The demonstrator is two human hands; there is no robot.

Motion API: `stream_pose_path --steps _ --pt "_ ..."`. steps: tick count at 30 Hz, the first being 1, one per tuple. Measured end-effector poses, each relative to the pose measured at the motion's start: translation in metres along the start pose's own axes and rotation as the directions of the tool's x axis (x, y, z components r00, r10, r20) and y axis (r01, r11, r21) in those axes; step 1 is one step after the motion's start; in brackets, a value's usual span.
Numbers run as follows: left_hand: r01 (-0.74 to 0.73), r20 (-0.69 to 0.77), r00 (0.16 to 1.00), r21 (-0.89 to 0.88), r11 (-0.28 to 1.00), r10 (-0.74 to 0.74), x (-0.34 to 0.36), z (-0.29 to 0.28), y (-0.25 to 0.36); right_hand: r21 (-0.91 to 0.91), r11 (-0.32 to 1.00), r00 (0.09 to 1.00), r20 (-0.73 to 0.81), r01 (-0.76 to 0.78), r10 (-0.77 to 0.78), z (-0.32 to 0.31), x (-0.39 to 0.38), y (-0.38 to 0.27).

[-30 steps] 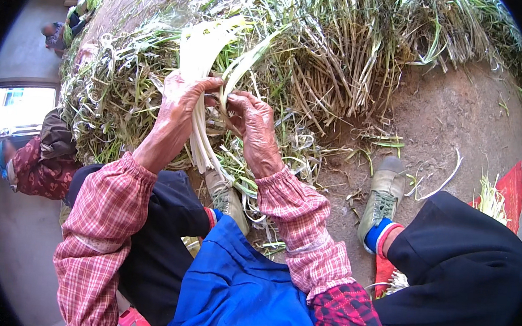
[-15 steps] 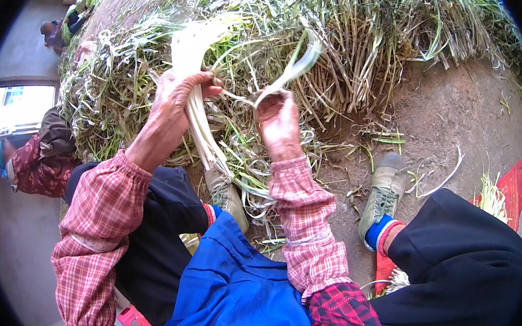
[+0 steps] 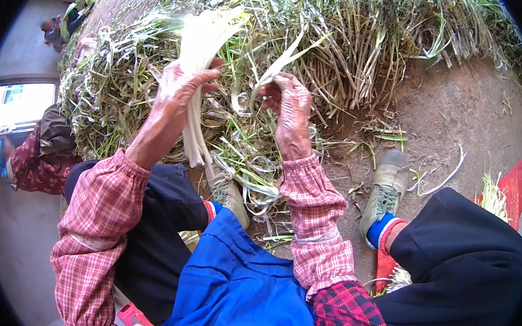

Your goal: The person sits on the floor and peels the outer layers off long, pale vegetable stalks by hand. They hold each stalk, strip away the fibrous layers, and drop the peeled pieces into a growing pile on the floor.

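- The left hand (image 3: 177, 90) has its grip closed around a pale bunch (image 3: 208, 37) of stalks, with the fingers wrapped near its middle.
- The right hand (image 3: 292, 107) pinches a thin leaf strip (image 3: 284, 61) in a small grip, to the right of the bunch.
- The bunch is long. Its wide, bright end points away from the person, and its thin ends hang back toward the feet.
- The strip leans up and to the right, with a gap between it and the bunch. I can't tell if the little white curl under it is part of it.
- The left hand is on the bunch; the right hand is just beside it, nearer to the strip.
- Behind and under the bunch is a big messy heap (image 3: 114, 97) of green and dry leaves.
- Right of the bunch, brown stalks (image 3: 352, 78) lie close together.
- Below the bunch's thin ends is the left shoe (image 3: 230, 197).
- Far right of the bunch, more pale stalks (image 3: 495, 199) lie by a red sheet (image 3: 513, 188).
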State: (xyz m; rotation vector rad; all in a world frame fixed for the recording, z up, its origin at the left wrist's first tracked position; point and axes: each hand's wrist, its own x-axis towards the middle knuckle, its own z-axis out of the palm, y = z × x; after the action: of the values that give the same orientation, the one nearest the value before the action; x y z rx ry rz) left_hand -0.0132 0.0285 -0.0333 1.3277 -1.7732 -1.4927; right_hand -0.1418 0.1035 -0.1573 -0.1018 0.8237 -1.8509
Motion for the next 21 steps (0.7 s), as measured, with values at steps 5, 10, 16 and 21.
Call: stream_pose_path --steps 5,10,16,21 --pt "0.006 0.085 0.996 0.042 0.999 -0.010 -0.004 0.017 -0.007 -0.187 0.982 0.996 0.089 0.035 -0.019 0.016 -0.007 0.004" --pt "0.022 -0.023 1.000 0.152 0.988 -0.019 -0.010 0.015 -0.013 -0.149 0.989 0.996 0.084 -0.003 0.015 0.026 -0.014 0.009" --pt "0.018 0.018 1.000 0.124 0.992 -0.020 -0.014 0.019 0.004 0.285 0.940 0.982 0.079 -0.189 0.173 0.013 -0.010 0.030" --pt "0.054 -0.009 0.998 -0.085 0.995 -0.054 -0.001 0.016 0.011 -0.233 0.947 0.955 0.144 -0.221 0.258 -0.006 -0.002 0.052"
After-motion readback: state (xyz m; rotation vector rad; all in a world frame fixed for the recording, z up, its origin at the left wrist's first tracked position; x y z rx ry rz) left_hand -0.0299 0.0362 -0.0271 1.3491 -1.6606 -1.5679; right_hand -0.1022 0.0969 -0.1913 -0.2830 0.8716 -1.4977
